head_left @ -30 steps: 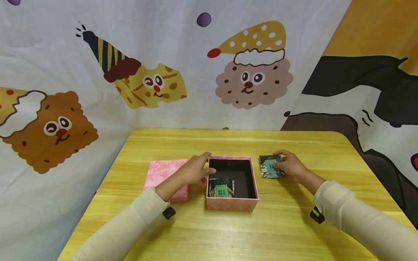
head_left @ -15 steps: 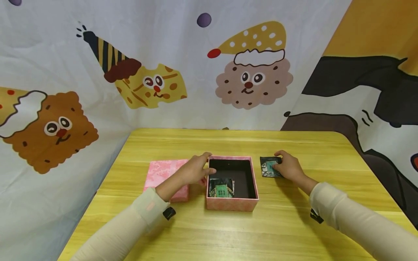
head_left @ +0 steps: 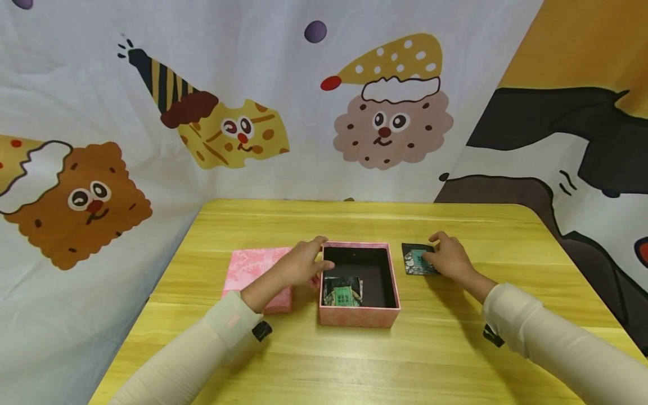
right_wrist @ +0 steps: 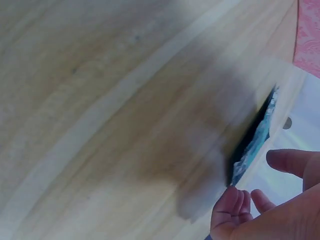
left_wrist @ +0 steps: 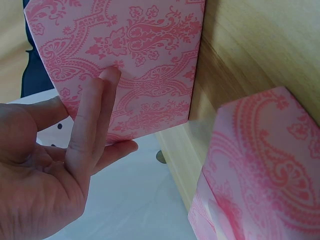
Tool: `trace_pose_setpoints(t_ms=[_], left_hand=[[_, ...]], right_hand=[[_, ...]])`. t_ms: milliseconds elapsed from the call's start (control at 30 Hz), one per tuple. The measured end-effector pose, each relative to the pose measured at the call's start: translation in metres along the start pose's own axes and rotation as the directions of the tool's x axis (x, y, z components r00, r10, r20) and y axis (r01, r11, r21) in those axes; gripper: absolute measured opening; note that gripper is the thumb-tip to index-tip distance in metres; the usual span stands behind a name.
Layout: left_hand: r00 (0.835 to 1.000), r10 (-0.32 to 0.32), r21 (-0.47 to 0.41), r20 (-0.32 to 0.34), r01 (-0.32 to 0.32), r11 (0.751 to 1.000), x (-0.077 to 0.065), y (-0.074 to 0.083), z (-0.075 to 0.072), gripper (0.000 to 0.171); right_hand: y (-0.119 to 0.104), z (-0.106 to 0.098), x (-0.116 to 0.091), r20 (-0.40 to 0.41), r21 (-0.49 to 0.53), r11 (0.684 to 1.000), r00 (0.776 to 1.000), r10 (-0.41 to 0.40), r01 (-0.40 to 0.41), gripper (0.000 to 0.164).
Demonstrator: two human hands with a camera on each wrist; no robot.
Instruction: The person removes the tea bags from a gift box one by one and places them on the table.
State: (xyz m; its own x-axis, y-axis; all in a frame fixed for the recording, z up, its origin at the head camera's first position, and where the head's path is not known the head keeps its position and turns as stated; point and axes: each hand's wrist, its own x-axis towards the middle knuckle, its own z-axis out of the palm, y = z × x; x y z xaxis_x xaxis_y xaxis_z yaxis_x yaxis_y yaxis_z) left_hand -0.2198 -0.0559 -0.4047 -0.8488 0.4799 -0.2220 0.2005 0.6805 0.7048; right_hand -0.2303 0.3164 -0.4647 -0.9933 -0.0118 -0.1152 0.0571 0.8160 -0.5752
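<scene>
My left hand [head_left: 300,264] is at the left wall of an open pink box [head_left: 359,319] with a black inside. Its thumb reaches over the rim. In the left wrist view, fingers [left_wrist: 92,115] lie along the box's patterned outer side [left_wrist: 150,65]. Inside the box, at the near left, lies a dark packet [head_left: 343,293] with a green label. Right of the box, my right hand [head_left: 450,260] touches a similar dark sachet [head_left: 417,260] with a teal label. In the right wrist view, fingertips [right_wrist: 231,196] meet the sachet's edge [right_wrist: 255,140], while the thumb stands a little off it.
A pink patterned lid or second box [head_left: 251,270] lies left of the open box, partly beneath my left forearm. The yellow wooden table [head_left: 364,371] carries everything. Behind its far edge hangs a curtain [head_left: 304,185] with cartoon biscuits.
My right hand has shifted slightly at the sachet's right edge, covering more of that edge, and its forearm has edged left. The left hand and the box have stayed put.
</scene>
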Motion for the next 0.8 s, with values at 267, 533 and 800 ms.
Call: trace_pose_setpoints(t_ms=[267, 533, 800], left_hand=[[1.000, 0.001, -0.004, 0.002, -0.001, 1.000, -0.001, -0.001, 0.000, 0.069], [1.000, -0.004, -0.013, 0.003, 0.004, 1.000, -0.001, 0.001, -0.001, 0.069], [1.000, -0.005, -0.012, 0.004, 0.005, 1.000, -0.001, 0.001, -0.001, 0.068]], right_hand=[[-0.009, -0.007, -0.004, 0.061, 0.064, 0.997, 0.998, 0.027, -0.031, 0.053], [-0.014, -0.015, -0.006, 0.132, 0.191, 0.979, 0.990, 0.050, -0.075, 0.053], [-0.020, -0.019, -0.009, 0.212, 0.386, 0.918, 0.977, 0.009, -0.092, 0.053]])
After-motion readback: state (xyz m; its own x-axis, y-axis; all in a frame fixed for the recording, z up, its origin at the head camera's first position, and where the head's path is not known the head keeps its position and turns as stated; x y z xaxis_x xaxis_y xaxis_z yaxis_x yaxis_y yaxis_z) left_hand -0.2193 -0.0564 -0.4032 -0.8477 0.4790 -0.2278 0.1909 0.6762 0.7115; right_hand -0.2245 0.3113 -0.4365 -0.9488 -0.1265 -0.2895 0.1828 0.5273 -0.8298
